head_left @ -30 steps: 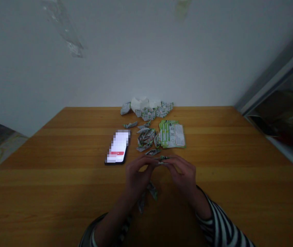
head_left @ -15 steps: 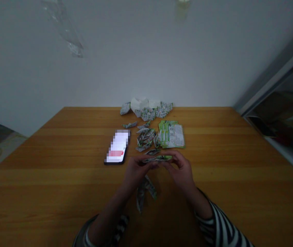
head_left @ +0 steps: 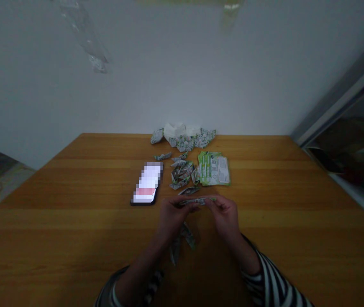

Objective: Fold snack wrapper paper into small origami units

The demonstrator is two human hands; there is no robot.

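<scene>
Between my two hands is a folded strip of printed paper [head_left: 197, 201], held level just above the table. My left hand [head_left: 172, 215] pinches its left end, and my right hand [head_left: 226, 213] pinches the right end with the thumb along the near side. Just beyond the strip lies a folded paper piece [head_left: 189, 190], with a cluster of folded paper pieces [head_left: 182, 172] behind it. Two more folded pieces [head_left: 187, 236] rest on the table below my hands, partly hidden by my left hand and forearm.
A stack of green and white printed sheets [head_left: 215, 170] lies right of the cluster. Left of it is a phone [head_left: 146, 183] with a lit, blurred screen. By the wall sit larger folded paper shapes [head_left: 186, 141] with white material. A shelf frame [head_left: 338, 102] stands at the right.
The paper strip looks narrower and flatter, with less green showing. My right thumb has come up onto its near side. The view has shifted slightly.
</scene>
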